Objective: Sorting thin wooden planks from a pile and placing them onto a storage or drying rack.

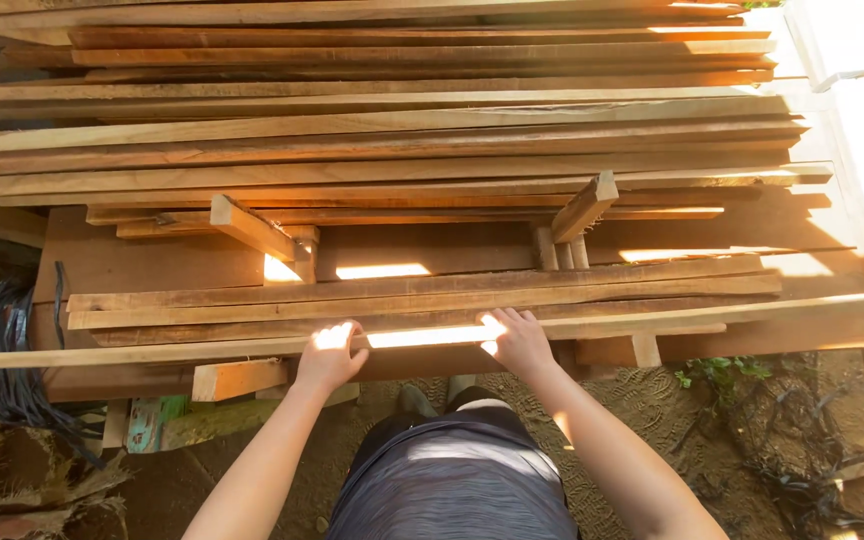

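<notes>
A long thin wooden slat lies along the front edge of a big stack of sawn planks. My left hand grips this slat from the near side, fingers curled over its top. Slightly to the right, my right hand holds the same slat, fingers on its upper face. Sunlight falls on the slat between the two hands. Both forearms reach up from the bottom of the view.
Short cross blocks sit between the layers of planks. A coil of dark cable lies at the left on the dirt ground. A white object stands at the top right. Small weeds grow at the right.
</notes>
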